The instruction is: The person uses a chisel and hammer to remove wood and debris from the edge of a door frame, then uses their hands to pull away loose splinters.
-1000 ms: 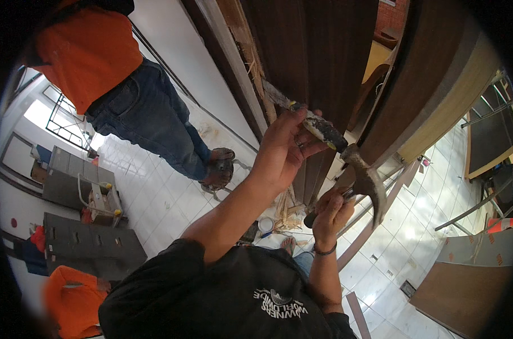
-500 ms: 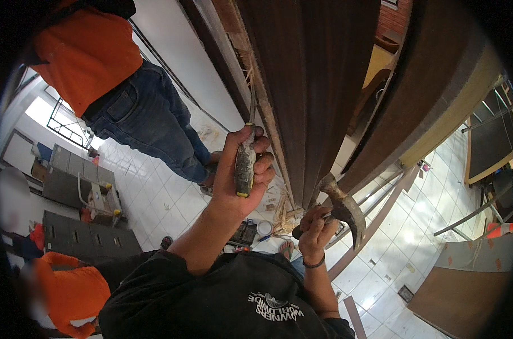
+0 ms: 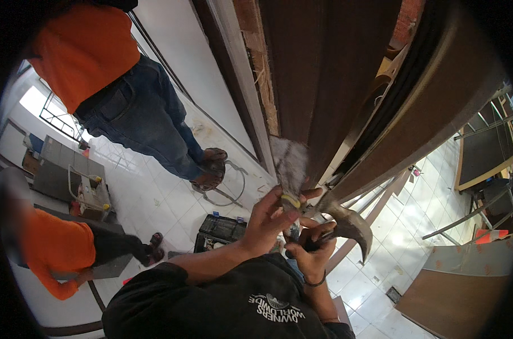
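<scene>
My left hand (image 3: pixel 265 226) grips a chisel (image 3: pixel 292 200) by its worn handle with a yellow band; its blade points up toward the dark wooden door panel (image 3: pixel 301 68) and is smeared by motion. Just right of it, my right hand (image 3: pixel 312 251) is closed on a claw hammer (image 3: pixel 350 220), whose metal head lies right of the chisel handle. The two hands are close together; whether they touch I cannot tell. Above them runs a splintered wooden edge (image 3: pixel 259 79) with pale torn wood beside the panel.
A person in orange and jeans (image 3: pixel 126 101) stands at upper left; another in orange (image 3: pixel 59 243) is at lower left. A black open toolbox (image 3: pixel 211 229), a wheeled trolley (image 3: pixel 90 192) and grey cabinets (image 3: pixel 61 158) stand on the tiles. Boards and metal frames (image 3: pixel 482 147) fill the right.
My left hand has moved down and right toward the hammer, with the chisel's handle now nearer my right hand. The person at lower left has moved up in view; the toolbox shows more.
</scene>
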The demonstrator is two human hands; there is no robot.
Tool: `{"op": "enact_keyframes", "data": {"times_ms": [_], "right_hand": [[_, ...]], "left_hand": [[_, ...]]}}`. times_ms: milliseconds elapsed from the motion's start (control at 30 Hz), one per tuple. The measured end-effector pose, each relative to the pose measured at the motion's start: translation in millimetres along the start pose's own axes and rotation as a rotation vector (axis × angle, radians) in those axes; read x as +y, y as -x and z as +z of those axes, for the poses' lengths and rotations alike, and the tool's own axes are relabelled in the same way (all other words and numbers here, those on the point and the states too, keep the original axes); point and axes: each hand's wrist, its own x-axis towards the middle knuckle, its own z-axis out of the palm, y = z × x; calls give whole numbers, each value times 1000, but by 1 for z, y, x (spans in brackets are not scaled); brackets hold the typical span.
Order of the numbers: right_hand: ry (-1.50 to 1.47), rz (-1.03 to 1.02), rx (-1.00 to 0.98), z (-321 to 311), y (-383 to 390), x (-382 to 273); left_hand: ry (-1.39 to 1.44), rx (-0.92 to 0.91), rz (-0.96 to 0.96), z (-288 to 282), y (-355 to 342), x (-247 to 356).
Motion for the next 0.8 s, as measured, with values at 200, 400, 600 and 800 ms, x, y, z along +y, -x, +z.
{"op": "enact_keyframes", "data": {"times_ms": [200,400,600,800], "right_hand": [[324,156,-115,-19,9,-16],[461,90,-160,-65,28,-16],[349,166,-227,-69,19,-22],[-38,678,-119,-95,10,-16]], "left_hand": [[-434,-4,218,-77,-13,-31],[-884,485,682,-57,-121,35],[-768,413,470,-92,-140,47],[-949,305,525,-74,-139,64]]}}
